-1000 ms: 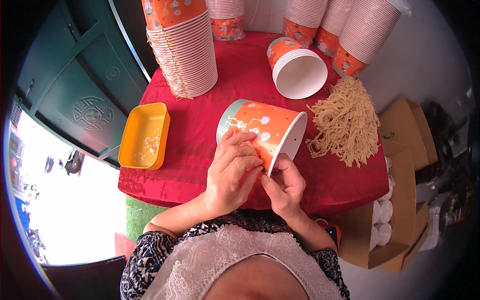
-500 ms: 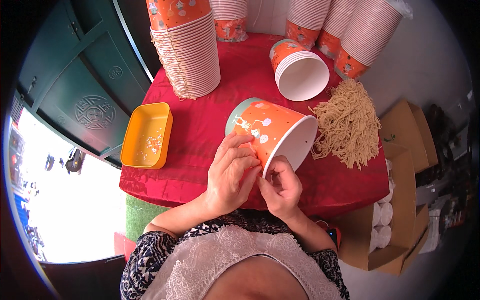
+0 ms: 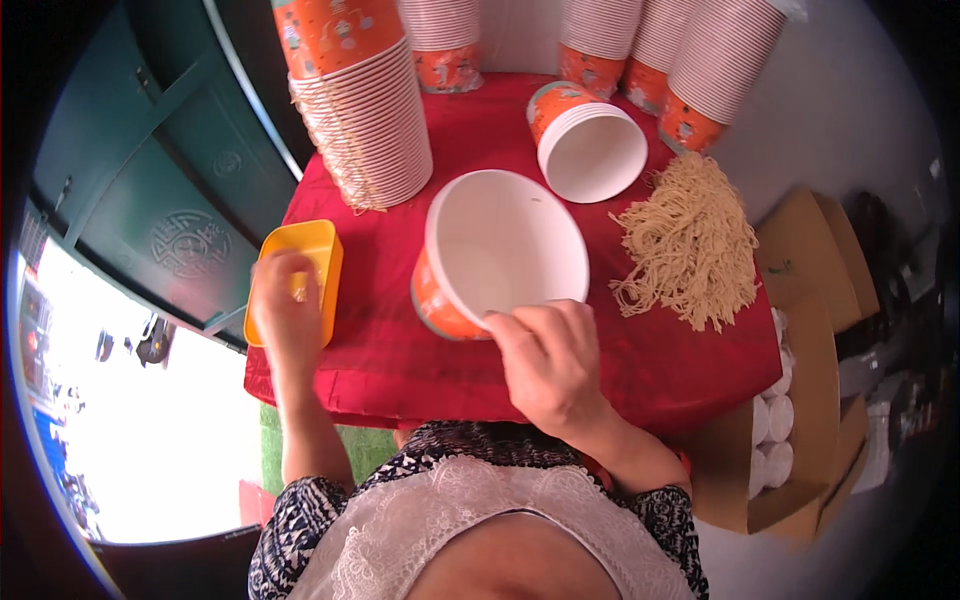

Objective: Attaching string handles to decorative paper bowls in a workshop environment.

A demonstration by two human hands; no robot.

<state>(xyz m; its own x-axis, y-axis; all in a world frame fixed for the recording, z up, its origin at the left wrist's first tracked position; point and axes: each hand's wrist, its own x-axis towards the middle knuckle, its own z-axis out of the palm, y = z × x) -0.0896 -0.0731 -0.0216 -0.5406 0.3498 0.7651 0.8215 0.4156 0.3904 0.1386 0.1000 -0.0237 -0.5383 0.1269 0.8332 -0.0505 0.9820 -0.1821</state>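
orange paper bowl [image 3: 500,255] on red tablecloth [image 3: 390,345], tilted, white inside facing up. right hand [image 3: 550,365] fingers curled over near rim, gripping it. left hand [image 3: 287,305] loosely closed over yellow plastic tray [image 3: 310,250]; contents pinched, cannot tell. string bundle [image 3: 690,240] lying just right.

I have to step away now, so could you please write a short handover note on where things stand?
Left hand: reaching into the yellow tray, grip contents hidden.
Right hand: holding the near rim of the orange paper bowl, which is tilted up, inside white and empty.
Pile of pale strings lies right of the bowl on the red table. Another short bowl stack behind; tall stacks at the back.
Done: one bowl separated. Left: unclear.
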